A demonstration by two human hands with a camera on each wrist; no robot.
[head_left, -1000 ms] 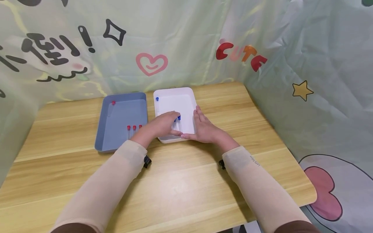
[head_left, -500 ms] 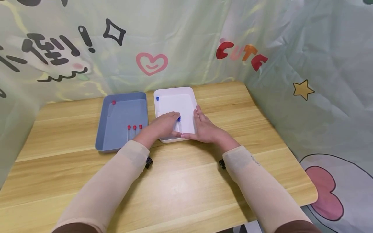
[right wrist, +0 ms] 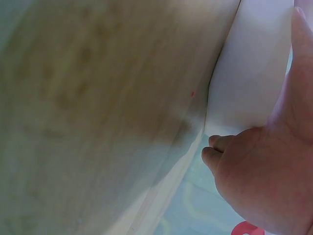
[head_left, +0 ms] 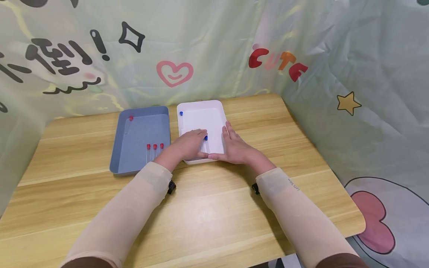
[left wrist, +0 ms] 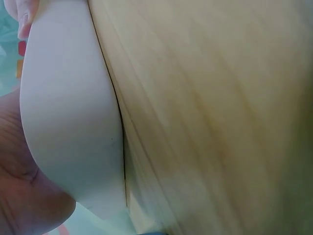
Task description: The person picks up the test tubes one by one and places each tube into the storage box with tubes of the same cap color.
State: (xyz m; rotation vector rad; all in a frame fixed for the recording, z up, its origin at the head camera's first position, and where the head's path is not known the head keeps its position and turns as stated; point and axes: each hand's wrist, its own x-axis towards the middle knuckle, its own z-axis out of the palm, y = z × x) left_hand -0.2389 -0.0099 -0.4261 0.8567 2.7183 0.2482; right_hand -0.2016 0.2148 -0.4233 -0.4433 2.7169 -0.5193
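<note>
My left hand (head_left: 187, 144) reaches over the white tray (head_left: 202, 117), its fingers extended to a blue cap and its thumb low near the front rim. A clear test tube (head_left: 206, 146) with that blue cap lies lengthwise beside the fingertips; what lies under the hand is hidden. Around the tray's front right corner, my right hand (head_left: 239, 149) has straight fingers along the side wall and its thumb across the front rim. In the right wrist view, this hand (right wrist: 269, 176) touches the tray's outer wall (right wrist: 249, 73). Another blue cap (head_left: 181, 113) shows at the far left corner.
Left of the white tray stands a blue-grey tray (head_left: 140, 128). Several clear tubes with red caps (head_left: 155, 146) lie near its front, and another red cap (head_left: 131, 118) shows at its back. Both trays stand on a wooden table (head_left: 214, 208), with printed fabric (head_left: 214, 48) behind.
The blue cap at my left fingertips has shifted slightly toward the front of the tray. A second blue cap beside it has gone out of sight under the left hand. The right hand stays still.
</note>
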